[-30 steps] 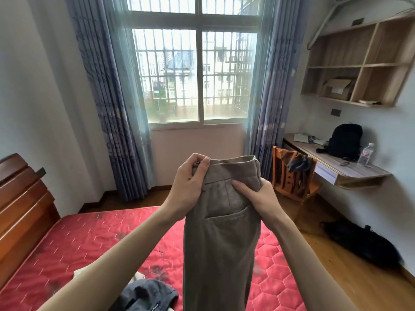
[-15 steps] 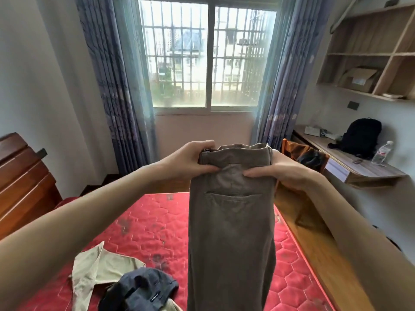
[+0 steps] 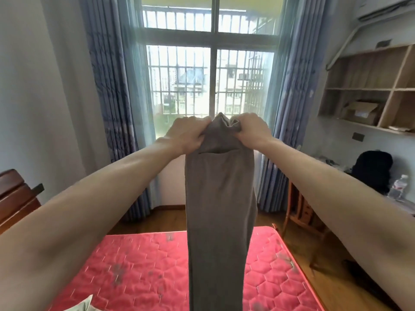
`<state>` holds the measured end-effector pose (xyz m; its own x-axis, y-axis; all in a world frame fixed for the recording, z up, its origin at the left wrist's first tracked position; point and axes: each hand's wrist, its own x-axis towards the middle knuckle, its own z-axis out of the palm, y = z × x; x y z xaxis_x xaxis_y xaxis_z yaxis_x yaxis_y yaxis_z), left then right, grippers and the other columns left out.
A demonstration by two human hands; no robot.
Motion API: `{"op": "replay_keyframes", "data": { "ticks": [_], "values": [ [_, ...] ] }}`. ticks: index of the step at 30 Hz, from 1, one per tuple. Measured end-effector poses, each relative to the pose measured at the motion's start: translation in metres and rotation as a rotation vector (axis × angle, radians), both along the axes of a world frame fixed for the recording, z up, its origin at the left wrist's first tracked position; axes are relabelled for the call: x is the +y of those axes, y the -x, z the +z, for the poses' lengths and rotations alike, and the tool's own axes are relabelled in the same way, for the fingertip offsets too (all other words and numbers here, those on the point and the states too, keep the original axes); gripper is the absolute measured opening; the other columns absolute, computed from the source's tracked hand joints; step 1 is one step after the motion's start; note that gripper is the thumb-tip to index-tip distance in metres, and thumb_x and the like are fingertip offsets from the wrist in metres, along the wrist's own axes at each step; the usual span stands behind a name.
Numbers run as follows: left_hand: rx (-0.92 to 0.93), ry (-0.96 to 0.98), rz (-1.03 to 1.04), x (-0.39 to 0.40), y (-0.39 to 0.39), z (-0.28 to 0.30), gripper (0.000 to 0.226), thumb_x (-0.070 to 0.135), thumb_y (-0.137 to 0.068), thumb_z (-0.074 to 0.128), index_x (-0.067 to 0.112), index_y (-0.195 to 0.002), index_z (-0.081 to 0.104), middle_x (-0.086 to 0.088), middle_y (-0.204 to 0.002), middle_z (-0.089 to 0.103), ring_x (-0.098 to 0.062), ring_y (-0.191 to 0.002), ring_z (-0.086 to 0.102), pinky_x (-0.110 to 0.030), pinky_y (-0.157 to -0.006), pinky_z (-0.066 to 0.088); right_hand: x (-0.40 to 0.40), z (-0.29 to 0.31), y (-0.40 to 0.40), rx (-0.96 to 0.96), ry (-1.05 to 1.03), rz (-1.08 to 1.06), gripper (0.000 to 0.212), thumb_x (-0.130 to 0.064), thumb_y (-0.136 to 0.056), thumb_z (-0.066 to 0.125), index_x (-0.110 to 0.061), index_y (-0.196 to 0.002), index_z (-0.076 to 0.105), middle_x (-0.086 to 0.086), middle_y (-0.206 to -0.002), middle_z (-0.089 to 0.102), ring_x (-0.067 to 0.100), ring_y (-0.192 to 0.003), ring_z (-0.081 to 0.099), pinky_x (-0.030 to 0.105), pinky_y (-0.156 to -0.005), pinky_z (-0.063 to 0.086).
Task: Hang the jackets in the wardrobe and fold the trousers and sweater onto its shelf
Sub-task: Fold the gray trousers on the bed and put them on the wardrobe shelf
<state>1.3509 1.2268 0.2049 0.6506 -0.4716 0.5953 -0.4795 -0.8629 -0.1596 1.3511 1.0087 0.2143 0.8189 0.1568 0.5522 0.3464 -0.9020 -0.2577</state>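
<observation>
Grey-brown trousers (image 3: 219, 209) hang straight down in front of me, folded lengthwise, with a back pocket showing near the top. My left hand (image 3: 187, 134) grips the waistband on its left side and my right hand (image 3: 250, 131) grips it on the right, both arms stretched out and raised. The waistband bunches up between the two fists. The legs drop over the red mattress (image 3: 139, 270) and run out of the bottom of the frame. A corner of a pale garment (image 3: 84, 305) shows at the bottom left. No wardrobe is visible.
A barred window (image 3: 211, 81) with blue curtains faces me. A wooden headboard (image 3: 15, 198) stands at left. At right are a wooden chair (image 3: 301, 212), a desk with a black backpack (image 3: 372, 169) and a water bottle (image 3: 398, 186), and wall shelves (image 3: 368, 88) holding a cardboard box.
Both hands have lifted the trousers higher and further out, and pulled closer together so the waistband bunches. The view has tilted up; the dark garment on the mattress has left the frame.
</observation>
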Motion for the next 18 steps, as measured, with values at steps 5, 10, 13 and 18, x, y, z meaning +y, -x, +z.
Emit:
{"op": "replay_keyframes", "data": {
  "ticks": [5, 10, 13, 18],
  "values": [
    [-0.281, 0.062, -0.004, 0.001, 0.011, 0.036, 0.010, 0.014, -0.095, 0.051, 0.010, -0.102, 0.057, -0.011, -0.092, 0.067, -0.040, -0.082, 0.065, -0.038, -0.062, 0.032, -0.004, 0.039, 0.017, -0.321, 0.001, 0.038, 0.023, -0.006, -0.089, 0.057, -0.014, -0.100, 0.075, 0.014, -0.093, 0.076, 0.038, -0.090, 0.067, 0.041, -0.072, 0.052],
    [-0.259, 0.046, -0.100, -0.012, 0.052, 0.011, 0.015, 0.016, -0.093, 0.050, 0.012, -0.103, 0.060, -0.005, -0.092, 0.068, -0.036, -0.079, 0.064, -0.037, -0.061, 0.036, -0.036, 0.008, 0.061, -0.322, 0.000, 0.110, 0.030, 0.002, -0.090, 0.063, -0.011, -0.114, 0.074, 0.014, -0.093, 0.078, 0.037, -0.087, 0.071, 0.049, -0.078, 0.057],
    [-0.126, 0.023, -0.156, -0.023, 0.078, -0.039, 0.012, 0.018, -0.092, 0.050, 0.015, -0.099, 0.059, -0.002, -0.087, 0.066, -0.031, -0.076, 0.062, -0.035, -0.061, 0.034, -0.055, -0.050, 0.088, -0.219, -0.011, 0.132, 0.031, -0.003, -0.092, 0.070, -0.017, -0.120, 0.074, 0.009, -0.097, 0.079, 0.032, -0.088, 0.073, 0.047, -0.078, 0.059],
    [0.238, 0.011, -0.126, -0.046, 0.118, -0.194, 0.015, 0.027, -0.095, 0.057, 0.020, -0.108, 0.057, 0.000, -0.103, 0.069, -0.032, -0.096, 0.068, -0.038, -0.065, 0.039, -0.084, -0.211, 0.139, 0.075, 0.031, 0.131, 0.036, -0.022, -0.088, 0.073, -0.024, -0.124, 0.073, 0.004, -0.100, 0.079, 0.034, -0.096, 0.074, 0.042, -0.076, 0.055]
  ]
}}
